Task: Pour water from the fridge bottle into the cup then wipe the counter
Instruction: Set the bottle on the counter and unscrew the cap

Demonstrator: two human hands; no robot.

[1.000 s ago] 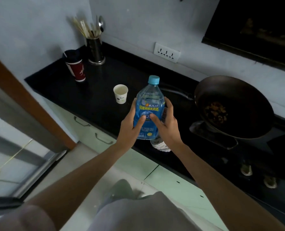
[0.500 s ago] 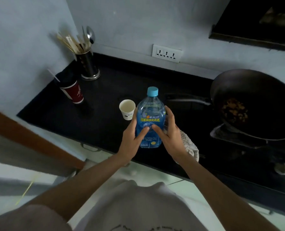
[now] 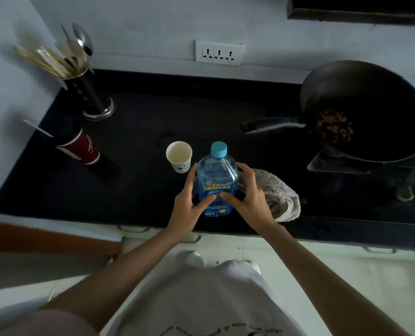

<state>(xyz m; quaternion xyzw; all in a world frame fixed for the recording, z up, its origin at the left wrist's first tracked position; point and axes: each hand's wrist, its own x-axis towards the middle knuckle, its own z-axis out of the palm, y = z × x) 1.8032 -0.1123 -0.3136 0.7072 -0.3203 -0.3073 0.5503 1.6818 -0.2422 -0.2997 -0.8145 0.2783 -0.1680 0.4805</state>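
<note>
Both grips clasp the clear blue-capped plastic water bottle (image 3: 217,183), left hand (image 3: 189,204) and right hand (image 3: 252,202) either side, upright near the black bench (image 3: 141,122) front edge; white paper cup (image 3: 179,156) just beside.

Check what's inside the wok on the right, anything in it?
The wok holds a small patch of brownish food bits near its bottom. The rest of the inside looks bare and dark; the far right side is cut off by the frame.

Black counter (image 3: 138,190) bears cup (image 3: 179,156), bottle (image 3: 217,180), cloth (image 3: 278,192), utensil holder (image 3: 90,98).
</note>
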